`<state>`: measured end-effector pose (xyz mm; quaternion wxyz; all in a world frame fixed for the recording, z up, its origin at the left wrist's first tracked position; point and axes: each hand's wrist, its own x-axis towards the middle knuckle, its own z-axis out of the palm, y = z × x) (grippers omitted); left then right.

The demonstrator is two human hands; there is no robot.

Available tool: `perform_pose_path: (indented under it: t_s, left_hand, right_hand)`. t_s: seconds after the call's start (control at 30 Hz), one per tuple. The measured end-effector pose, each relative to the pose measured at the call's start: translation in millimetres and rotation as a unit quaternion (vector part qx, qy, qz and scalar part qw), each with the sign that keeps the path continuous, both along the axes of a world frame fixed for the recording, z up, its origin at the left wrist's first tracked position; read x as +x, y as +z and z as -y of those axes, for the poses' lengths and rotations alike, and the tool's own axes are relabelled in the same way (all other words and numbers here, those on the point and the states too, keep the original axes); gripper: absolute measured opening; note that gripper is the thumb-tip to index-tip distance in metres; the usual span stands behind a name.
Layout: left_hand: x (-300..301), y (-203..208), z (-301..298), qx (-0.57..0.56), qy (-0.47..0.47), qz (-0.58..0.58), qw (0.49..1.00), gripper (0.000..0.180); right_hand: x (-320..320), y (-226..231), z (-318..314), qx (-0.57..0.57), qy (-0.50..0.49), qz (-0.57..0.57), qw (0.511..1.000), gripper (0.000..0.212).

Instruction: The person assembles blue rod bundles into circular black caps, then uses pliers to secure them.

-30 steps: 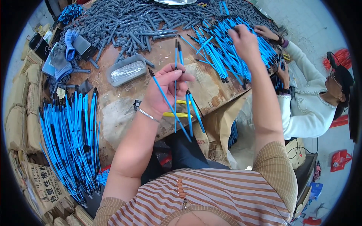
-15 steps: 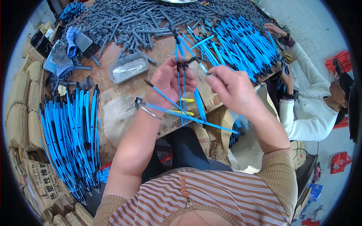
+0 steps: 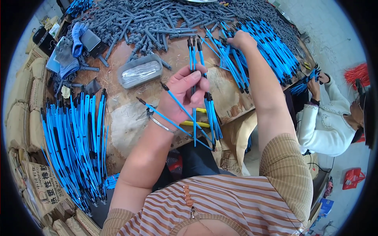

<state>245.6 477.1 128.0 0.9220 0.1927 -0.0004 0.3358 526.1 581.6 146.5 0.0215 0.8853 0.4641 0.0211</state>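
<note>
The right hand [image 3: 241, 39], back from beside the left hand [image 3: 185, 92], now closes on the blue-rod pile [image 3: 260, 51] far ahead, fetching another, while the left stays clamped around its blue rods [image 3: 195, 106].

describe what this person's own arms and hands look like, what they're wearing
Both forearms are bare. The left hand has a thin silver bangle at the wrist. The right hand wears nothing visible. Short sleeves with fine tan stripes end above the elbows, on a brown-and-white striped top.
</note>
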Motion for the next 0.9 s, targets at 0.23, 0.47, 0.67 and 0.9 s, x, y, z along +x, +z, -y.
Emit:
perform_pose_path:
  t_s: [0.23,0.47,0.67,0.9]
  left_hand:
    - [-3,-6,1,-0.017,0.054,-0.051,0.997,0.015]
    - [-1,-10,8,-0.021,0.031,-0.033,0.999,0.015]
    - [-5,0,18,-0.002,0.089,-0.066,0.994,0.017]
    - [-6,-2,19,0.042,0.097,-0.014,0.994,0.018]
  right_hand:
    - [-10,27,25,0.034,0.07,0.029,0.997,0.034]
    - [-35,111,113,0.257,0.302,0.049,0.917,0.03]
    - [-105,115,204,0.102,0.409,-0.522,0.742,0.016]
    - [-134,56,203,0.12,0.379,-0.166,0.902,0.017]
